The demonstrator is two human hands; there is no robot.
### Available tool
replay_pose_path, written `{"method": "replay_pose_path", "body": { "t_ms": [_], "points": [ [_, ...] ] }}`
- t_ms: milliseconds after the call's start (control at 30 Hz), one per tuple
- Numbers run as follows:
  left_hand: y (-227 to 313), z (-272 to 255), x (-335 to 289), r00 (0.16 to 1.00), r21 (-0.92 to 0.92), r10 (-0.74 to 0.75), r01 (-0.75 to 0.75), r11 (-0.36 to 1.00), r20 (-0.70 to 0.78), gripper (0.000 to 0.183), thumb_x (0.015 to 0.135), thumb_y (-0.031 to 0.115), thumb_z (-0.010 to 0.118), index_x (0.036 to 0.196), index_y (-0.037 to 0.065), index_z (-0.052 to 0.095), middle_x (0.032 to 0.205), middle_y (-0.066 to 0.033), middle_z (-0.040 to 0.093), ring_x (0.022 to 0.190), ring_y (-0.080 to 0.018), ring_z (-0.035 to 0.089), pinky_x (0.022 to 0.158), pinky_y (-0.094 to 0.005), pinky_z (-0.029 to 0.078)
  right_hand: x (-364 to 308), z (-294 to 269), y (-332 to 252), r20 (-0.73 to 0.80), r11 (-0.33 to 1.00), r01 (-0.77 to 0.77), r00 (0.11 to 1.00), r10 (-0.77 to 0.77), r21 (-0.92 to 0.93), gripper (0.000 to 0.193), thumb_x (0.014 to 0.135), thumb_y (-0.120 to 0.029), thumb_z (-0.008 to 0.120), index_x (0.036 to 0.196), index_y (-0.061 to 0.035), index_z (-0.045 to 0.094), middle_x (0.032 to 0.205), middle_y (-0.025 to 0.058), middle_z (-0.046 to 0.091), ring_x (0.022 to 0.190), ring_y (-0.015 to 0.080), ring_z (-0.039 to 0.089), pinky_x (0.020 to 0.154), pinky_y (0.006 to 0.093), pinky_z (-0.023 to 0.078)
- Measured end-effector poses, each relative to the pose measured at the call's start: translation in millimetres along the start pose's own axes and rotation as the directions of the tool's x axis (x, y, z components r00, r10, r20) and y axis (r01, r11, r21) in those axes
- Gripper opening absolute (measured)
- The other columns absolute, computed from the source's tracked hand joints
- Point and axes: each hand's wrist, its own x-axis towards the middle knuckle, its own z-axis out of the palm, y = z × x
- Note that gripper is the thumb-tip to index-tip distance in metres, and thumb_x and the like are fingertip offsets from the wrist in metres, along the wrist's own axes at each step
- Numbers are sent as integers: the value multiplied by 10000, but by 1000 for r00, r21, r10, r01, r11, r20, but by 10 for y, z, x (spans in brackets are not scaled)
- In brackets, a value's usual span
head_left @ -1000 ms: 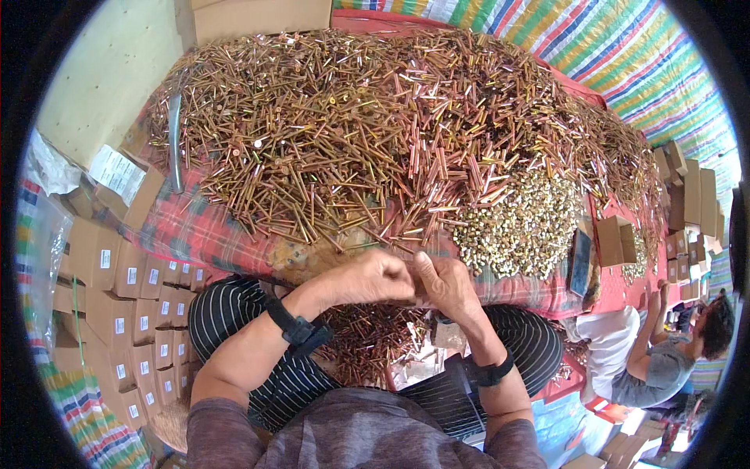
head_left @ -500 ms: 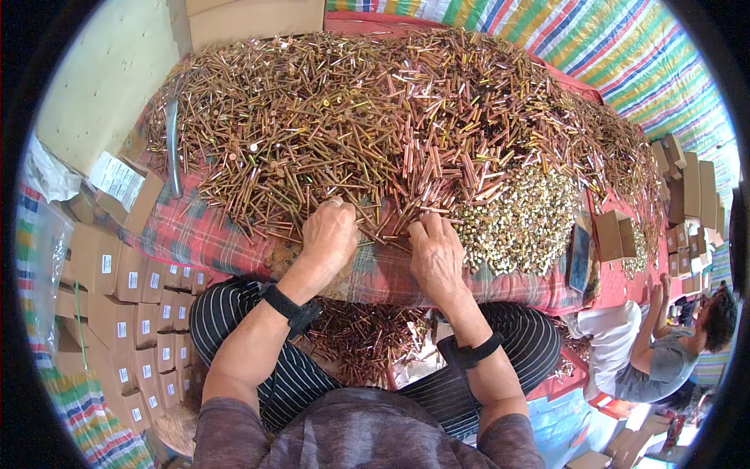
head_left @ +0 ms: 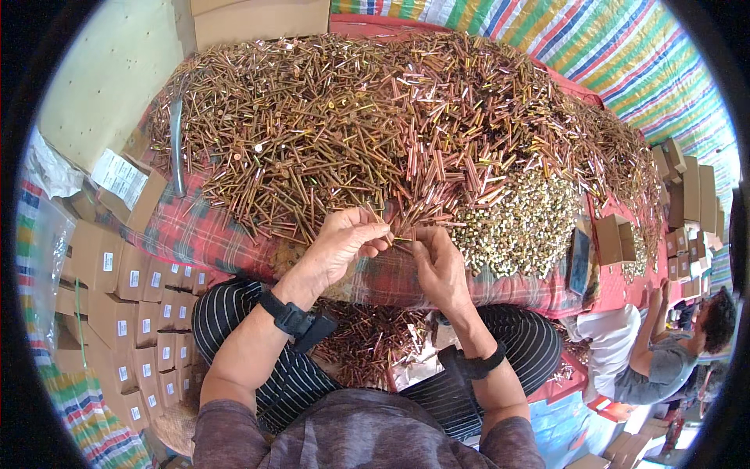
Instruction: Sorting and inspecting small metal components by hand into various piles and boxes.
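Observation:
My left hand [head_left: 350,241] and my right hand [head_left: 441,264] meet at the near edge of a big heap, fingertips pinched towards each other. Between them runs a thin brass-coloured metal rod [head_left: 402,239], pinched from both sides. Whether it is one piece or two set end to end, I cannot tell. Beyond my left hand lie long bolt-like rods [head_left: 289,148], some with flat round heads. Copper-coloured, tube-like pieces [head_left: 441,168] lie beyond my right hand. To its right is a pile of small gold-coloured fittings [head_left: 519,227].
A plaid cloth [head_left: 375,281] covers the work surface. At left stand stacked labelled cartons [head_left: 121,301] and a curved metal bar [head_left: 176,148]. A dark flat block [head_left: 579,259] and an open carton [head_left: 615,237] lie at right. Another person [head_left: 664,356] sits further right.
Both hands have drawn back from the heap's edge and come closer together. My left hand has turned, and a thin rod now shows between the fingertips.

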Motion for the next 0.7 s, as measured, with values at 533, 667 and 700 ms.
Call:
{"method": "replay_pose_path", "body": {
  "t_ms": [533,667,700],
  "points": [
    [-88,82,-30,985,-102,156,-149,984,72,111,875,64,600,974,31,563,928,-115,653,827,-169,643,768,-300,550,-119,-62,-77,84,991,52,994,-63,123,209,825,4,586,1032,-7,560,885,157,590,764,286,609,649,339,477],
    [-65,74,-49,988,-4,130,-130,992,80,85,860,46,608,937,20,582,915,-114,650,822,-169,644,758,-294,553,-144,-34,-81,-29,982,24,999,-18,187,209,809,26,604,1011,-10,566,890,146,584,738,268,612,635,342,483],
    [-75,67,-54,992,18,94,-96,995,90,104,857,44,605,953,8,589,915,-111,650,819,-167,644,756,-292,553,-152,-25,-95,-29,982,24,999,-19,188,209,809,26,604,1011,-10,566,890,146,584,738,268,612,635,342,483]
  ]
}}
